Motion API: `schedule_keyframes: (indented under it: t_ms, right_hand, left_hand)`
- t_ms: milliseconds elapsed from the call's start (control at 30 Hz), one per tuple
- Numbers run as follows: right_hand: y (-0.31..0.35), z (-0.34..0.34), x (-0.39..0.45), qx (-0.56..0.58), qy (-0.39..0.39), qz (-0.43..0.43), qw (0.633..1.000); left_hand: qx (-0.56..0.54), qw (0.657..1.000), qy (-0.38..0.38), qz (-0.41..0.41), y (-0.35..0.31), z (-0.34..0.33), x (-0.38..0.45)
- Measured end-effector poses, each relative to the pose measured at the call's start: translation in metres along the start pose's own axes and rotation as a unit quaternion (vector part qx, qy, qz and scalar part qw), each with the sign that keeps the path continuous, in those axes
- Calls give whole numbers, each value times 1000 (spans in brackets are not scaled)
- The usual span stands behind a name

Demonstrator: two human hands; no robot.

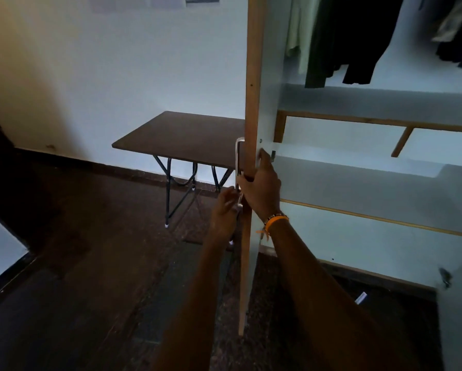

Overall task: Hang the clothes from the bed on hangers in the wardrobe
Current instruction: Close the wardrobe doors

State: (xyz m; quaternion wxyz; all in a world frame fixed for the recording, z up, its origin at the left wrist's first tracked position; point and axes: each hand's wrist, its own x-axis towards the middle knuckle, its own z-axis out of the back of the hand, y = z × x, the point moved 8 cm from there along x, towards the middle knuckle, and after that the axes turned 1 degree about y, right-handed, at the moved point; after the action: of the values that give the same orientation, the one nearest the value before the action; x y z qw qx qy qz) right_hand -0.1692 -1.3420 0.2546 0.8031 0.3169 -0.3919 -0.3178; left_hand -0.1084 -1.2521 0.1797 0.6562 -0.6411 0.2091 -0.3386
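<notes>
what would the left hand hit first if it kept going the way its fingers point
Probably the door edge or its handle: the left hand points up and right at them, fingertips already at the handle's lower end. Whether they touch it is unclear.

The wardrobe [385, 183] stands open at right of the frame, pale shelves inside; its wood-edged door [252, 103] is seen edge-on at centre. Dark and pale clothes [339, 38] hang at upper right.

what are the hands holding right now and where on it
Right hand grips the wardrobe door by its front edge, beside the metal handle. Left hand touches the handle's lower end; grip unclear.
</notes>
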Motion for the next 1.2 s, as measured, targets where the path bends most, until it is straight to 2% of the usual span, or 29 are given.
schedule_keyframes:
  t_ms: [167,300,400,567,667,800,933,1200]
  right_hand:
    - [-48,65,-2,40,0,-17,999]
    - [-86,119,6,44,1,-33,998]
    - [-118,156,16,40,1,-49,998]
    - [-179,219,46,13,-11,-58,998]
    - [-219,256,74,-1,-11,-53,999]
    - [-277,298,125,-8,-29,-70,997]
    - [-326,329,185,-11,-60,-75,995]
    - [-404,339,290,-24,-25,-83,996]
  left_hand:
    - [-22,999,27,-40,-18,-56,38]
    - [9,989,110,-102,-37,-116,60]
    - [30,980,164,-108,-42,-167,73]
    - [86,965,190,-156,-53,-252,94]
    - [87,961,215,-151,-55,-308,111]
    - [104,957,251,-100,-53,-391,151]
    - [121,963,231,-74,-60,-462,199]
    - [183,965,171,-76,-56,-540,282]
